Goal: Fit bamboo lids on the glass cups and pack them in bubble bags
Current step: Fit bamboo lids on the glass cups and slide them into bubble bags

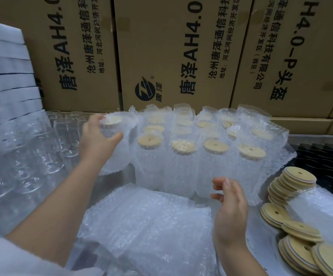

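My left hand (98, 136) grips a bagged glass cup (114, 148) near its top, where the bamboo lid (111, 120) shows through the bubble bag. It stands at the left end of several bagged, lidded cups (207, 156) in rows. My right hand (229, 208) hovers, fingers loosely curled, holding nothing, above a flat stack of empty bubble bags (147, 226). Bare glass cups (34, 148) crowd the left side. Loose bamboo lids (295, 226) with centre holes are piled at the right.
Printed cardboard boxes (177, 52) form a wall behind the cups. A stack of white flat boxes (6, 76) rises at the far left. A dark tray (324, 156) lies at the right, behind the lids.
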